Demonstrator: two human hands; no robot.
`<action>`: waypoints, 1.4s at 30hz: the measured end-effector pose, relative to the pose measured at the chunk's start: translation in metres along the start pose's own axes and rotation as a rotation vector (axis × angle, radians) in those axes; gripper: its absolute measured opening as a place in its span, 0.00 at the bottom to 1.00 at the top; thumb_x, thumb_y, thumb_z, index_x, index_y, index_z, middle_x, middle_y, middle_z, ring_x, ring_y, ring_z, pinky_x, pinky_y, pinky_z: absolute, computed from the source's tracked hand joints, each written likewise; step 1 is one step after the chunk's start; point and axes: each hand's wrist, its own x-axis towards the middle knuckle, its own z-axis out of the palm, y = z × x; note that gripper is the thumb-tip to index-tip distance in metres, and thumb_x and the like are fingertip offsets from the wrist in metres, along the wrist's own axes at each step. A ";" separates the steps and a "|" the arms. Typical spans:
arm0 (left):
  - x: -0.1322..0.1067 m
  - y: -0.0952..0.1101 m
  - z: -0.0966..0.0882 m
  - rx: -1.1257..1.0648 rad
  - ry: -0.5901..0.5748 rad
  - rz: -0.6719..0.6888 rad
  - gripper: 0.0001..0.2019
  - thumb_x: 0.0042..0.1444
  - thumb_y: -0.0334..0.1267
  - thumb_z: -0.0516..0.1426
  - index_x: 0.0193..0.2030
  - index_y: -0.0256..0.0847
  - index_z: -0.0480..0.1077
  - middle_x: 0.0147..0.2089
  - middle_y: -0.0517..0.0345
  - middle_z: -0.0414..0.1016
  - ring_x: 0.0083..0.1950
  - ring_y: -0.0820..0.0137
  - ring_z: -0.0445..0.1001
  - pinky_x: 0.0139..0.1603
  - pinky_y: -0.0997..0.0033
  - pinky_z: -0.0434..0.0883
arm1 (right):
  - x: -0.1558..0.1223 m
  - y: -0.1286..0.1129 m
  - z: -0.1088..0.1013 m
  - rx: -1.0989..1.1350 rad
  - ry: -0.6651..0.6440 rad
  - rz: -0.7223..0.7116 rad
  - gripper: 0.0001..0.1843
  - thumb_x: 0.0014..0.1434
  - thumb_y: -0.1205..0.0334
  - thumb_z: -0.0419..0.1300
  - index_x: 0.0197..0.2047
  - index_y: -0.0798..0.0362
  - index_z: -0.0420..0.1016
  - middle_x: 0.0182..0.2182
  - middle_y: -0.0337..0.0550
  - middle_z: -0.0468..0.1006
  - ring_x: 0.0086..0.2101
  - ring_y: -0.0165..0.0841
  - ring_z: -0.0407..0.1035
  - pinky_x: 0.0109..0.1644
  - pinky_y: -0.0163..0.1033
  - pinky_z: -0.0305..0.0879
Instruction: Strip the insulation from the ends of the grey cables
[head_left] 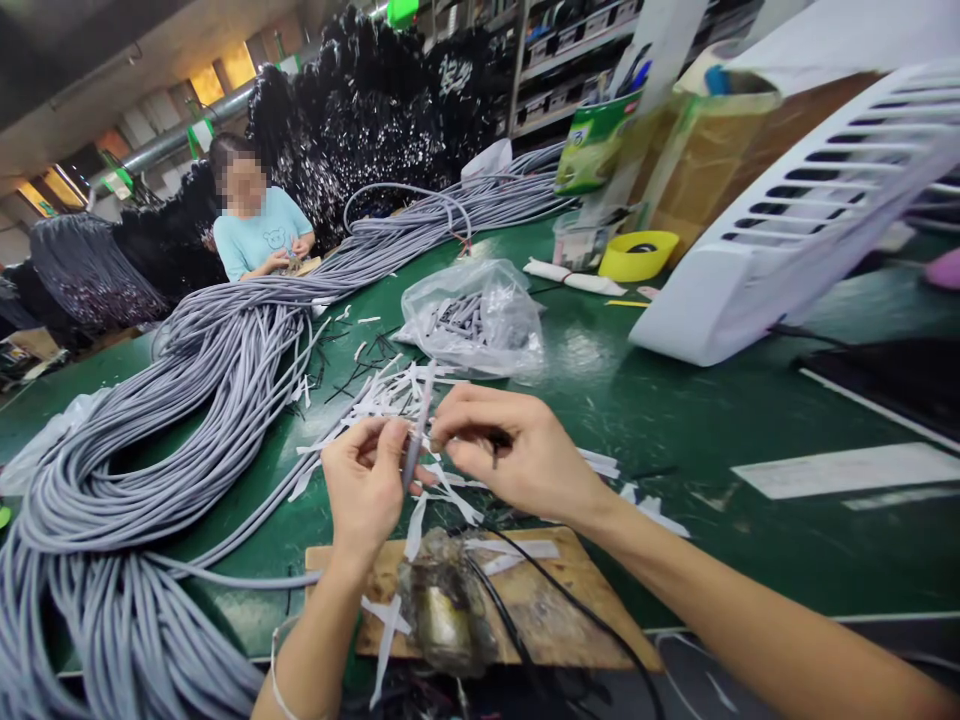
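Observation:
Over the middle of the green table, my left hand (367,480) grips a grey cable (417,440) between thumb and fingers, its end pointing up. Close to the cable's right side, my right hand (510,445) is closed in a pinch. What its fingertips hold is too small to make out; a dark bit shows in the palm. Below both hands, a wooden board (585,620) carries a grimy metal device (446,610) with black wires. White paper strips (397,390) and short black pieces lie scattered behind and around my hands.
A large bundle of grey cables (187,420) fills the left side and runs to the back. A clear plastic bag (480,320) holds short grey pieces. At right stand a white slatted appliance (795,210) and a yellow tape roll (637,256). A co-worker (262,230) sits across.

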 end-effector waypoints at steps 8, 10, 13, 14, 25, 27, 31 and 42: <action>0.002 0.000 -0.004 -0.009 -0.194 -0.032 0.10 0.46 0.40 0.61 0.31 0.35 0.69 0.21 0.61 0.71 0.19 0.76 0.69 0.20 0.80 0.68 | 0.002 0.004 -0.002 -0.034 0.033 0.161 0.11 0.49 0.59 0.58 0.21 0.56 0.72 0.18 0.40 0.68 0.19 0.25 0.58 0.21 0.32 0.52; 0.003 0.000 -0.005 0.015 -0.233 -0.015 0.09 0.43 0.33 0.62 0.33 0.36 0.71 0.27 0.58 0.74 0.27 0.75 0.72 0.27 0.81 0.70 | 0.003 0.004 -0.004 0.052 0.005 0.244 0.11 0.48 0.57 0.60 0.21 0.56 0.71 0.19 0.39 0.67 0.20 0.25 0.58 0.22 0.32 0.53; 0.004 0.000 -0.007 0.063 -0.176 0.061 0.07 0.44 0.28 0.60 0.33 0.36 0.73 0.33 0.55 0.77 0.34 0.72 0.74 0.36 0.77 0.71 | 0.003 0.005 -0.003 0.316 -0.079 0.399 0.14 0.45 0.53 0.62 0.24 0.56 0.69 0.15 0.33 0.60 0.17 0.22 0.51 0.18 0.31 0.46; 0.004 -0.001 -0.008 0.076 -0.149 0.090 0.06 0.45 0.27 0.59 0.32 0.36 0.74 0.33 0.55 0.77 0.35 0.71 0.74 0.38 0.76 0.71 | 0.003 0.005 -0.002 0.407 -0.105 0.451 0.15 0.44 0.52 0.62 0.25 0.56 0.69 0.14 0.30 0.56 0.15 0.21 0.47 0.17 0.31 0.42; 0.000 -0.005 -0.003 0.099 -0.010 0.123 0.06 0.44 0.27 0.59 0.31 0.37 0.75 0.33 0.55 0.78 0.35 0.70 0.75 0.38 0.74 0.71 | 0.008 0.000 -0.006 0.276 -0.216 0.297 0.11 0.42 0.63 0.56 0.13 0.55 0.62 0.14 0.34 0.58 0.19 0.24 0.52 0.22 0.32 0.49; 0.001 -0.005 -0.004 0.087 -0.014 0.112 0.07 0.44 0.27 0.59 0.32 0.37 0.75 0.34 0.54 0.78 0.35 0.70 0.74 0.38 0.75 0.71 | 0.008 -0.001 -0.008 0.211 -0.253 0.218 0.11 0.44 0.63 0.55 0.14 0.55 0.62 0.16 0.35 0.59 0.20 0.24 0.53 0.22 0.32 0.49; 0.004 -0.005 -0.006 0.051 -0.002 0.122 0.07 0.44 0.29 0.60 0.33 0.37 0.76 0.34 0.54 0.78 0.34 0.71 0.73 0.34 0.76 0.70 | 0.006 -0.003 -0.011 0.195 -0.381 0.096 0.12 0.46 0.63 0.54 0.15 0.54 0.60 0.15 0.33 0.56 0.18 0.23 0.50 0.20 0.31 0.48; 0.002 -0.001 -0.005 0.076 -0.075 0.124 0.09 0.45 0.35 0.62 0.35 0.40 0.78 0.26 0.59 0.69 0.26 0.75 0.65 0.24 0.79 0.61 | 0.003 0.001 -0.011 0.116 -0.047 0.288 0.14 0.51 0.51 0.58 0.24 0.54 0.69 0.17 0.36 0.63 0.17 0.23 0.51 0.17 0.31 0.46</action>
